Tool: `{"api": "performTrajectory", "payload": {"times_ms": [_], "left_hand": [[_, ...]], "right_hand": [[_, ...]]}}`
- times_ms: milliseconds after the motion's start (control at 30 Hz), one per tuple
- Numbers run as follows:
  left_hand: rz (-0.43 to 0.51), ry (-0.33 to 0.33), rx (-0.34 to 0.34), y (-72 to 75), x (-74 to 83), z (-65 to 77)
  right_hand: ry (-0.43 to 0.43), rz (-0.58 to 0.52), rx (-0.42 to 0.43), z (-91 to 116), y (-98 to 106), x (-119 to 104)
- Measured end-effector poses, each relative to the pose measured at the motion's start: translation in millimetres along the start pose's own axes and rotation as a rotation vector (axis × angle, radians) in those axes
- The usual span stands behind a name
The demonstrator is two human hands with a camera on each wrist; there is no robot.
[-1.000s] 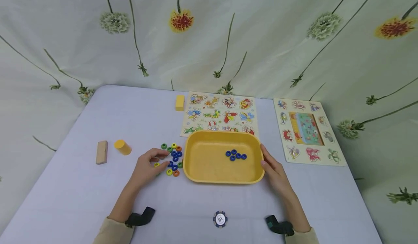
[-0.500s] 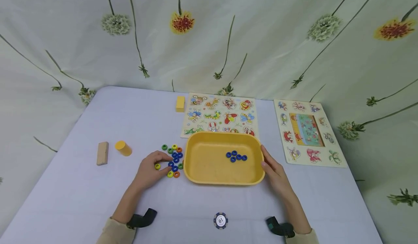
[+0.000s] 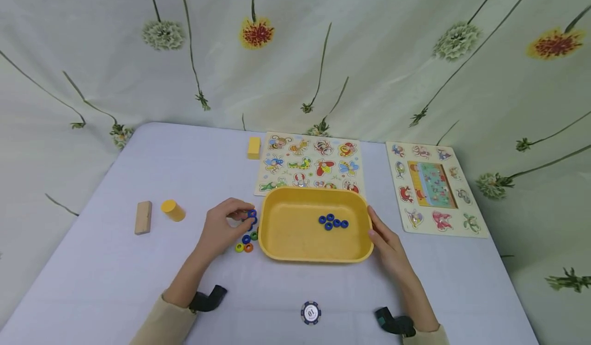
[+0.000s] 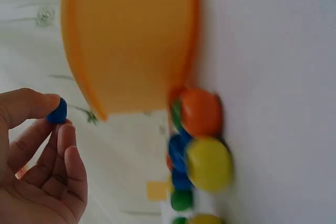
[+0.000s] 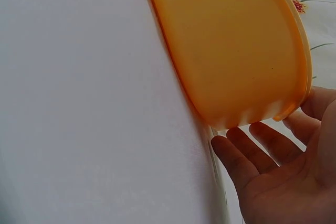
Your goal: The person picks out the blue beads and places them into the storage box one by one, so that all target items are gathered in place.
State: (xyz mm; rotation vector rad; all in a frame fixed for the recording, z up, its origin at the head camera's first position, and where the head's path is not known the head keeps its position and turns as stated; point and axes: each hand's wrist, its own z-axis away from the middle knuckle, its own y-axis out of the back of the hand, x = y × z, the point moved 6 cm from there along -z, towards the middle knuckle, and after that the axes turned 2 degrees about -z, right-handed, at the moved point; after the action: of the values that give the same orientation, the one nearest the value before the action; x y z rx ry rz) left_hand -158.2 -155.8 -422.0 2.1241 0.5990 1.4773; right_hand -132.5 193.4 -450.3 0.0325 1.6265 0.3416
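Observation:
Between thumb and fingertip, my left hand (image 3: pixel 223 227) pinches a blue bead (image 4: pixel 58 112), lifted above the table in the left wrist view. Below it lies a group of ring-shaped beads in blue, green, yellow and orange, partly hidden by the hand; an orange bead (image 3: pixel 248 247) and a yellow bead (image 4: pixel 210 163) show at its edge. Right beside them stands a yellow tray (image 3: pixel 295 247) with several blue beads (image 3: pixel 330 217) inside. My right hand (image 3: pixel 390 245) holds the tray's right end, thumb at the rim and fingers against the outer wall.
Behind the tray lies a puzzle board with insects (image 3: pixel 310 161), and another with sea animals (image 3: pixel 434 188) is at the right. A yellow block (image 3: pixel 254 147), a wooden block (image 3: pixel 143 217) and a yellow cylinder (image 3: pixel 173 210) stand left. A poker chip (image 3: pixel 311 312) lies in front.
My left hand has closed on a blue bead at the group, then risen and shifted right toward the tray with it. The right hand and the tray have stayed in place.

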Motion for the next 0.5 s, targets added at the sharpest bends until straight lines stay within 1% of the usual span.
{"api": "performTrajectory", "payload": {"times_ms": [100,167,233,300,367,433,500], "left_hand": [[0.069,-0.034,-0.077,-17.5,28.2,-16.7],[0.102,-0.034,-0.154,-35.2,43.3,-27.0],[0.092,-0.025,-0.232,-55.5,52.7,-35.9],[0.077,-0.015,-0.307,-76.0,56.6,-42.8],[0.046,-0.001,-0.373,-94.5,56.3,-48.3],[0.018,0.018,-0.432,-109.9,54.3,-52.1],[0.002,0.033,-0.480,-122.4,52.1,-55.1]], "right_hand": [[0.005,0.011,-0.009,-1.5,2.3,10.2],[0.003,0.019,-0.005,-2.6,3.9,17.0],[0.005,0.024,-0.005,-3.2,4.6,20.5],[0.003,0.023,-0.002,-3.7,4.7,21.1],[0.000,0.012,-0.001,-3.7,4.1,18.2],[-0.008,-0.003,0.004,-3.1,3.2,12.6],[-0.019,-0.014,0.011,-1.7,2.3,5.7]]}}
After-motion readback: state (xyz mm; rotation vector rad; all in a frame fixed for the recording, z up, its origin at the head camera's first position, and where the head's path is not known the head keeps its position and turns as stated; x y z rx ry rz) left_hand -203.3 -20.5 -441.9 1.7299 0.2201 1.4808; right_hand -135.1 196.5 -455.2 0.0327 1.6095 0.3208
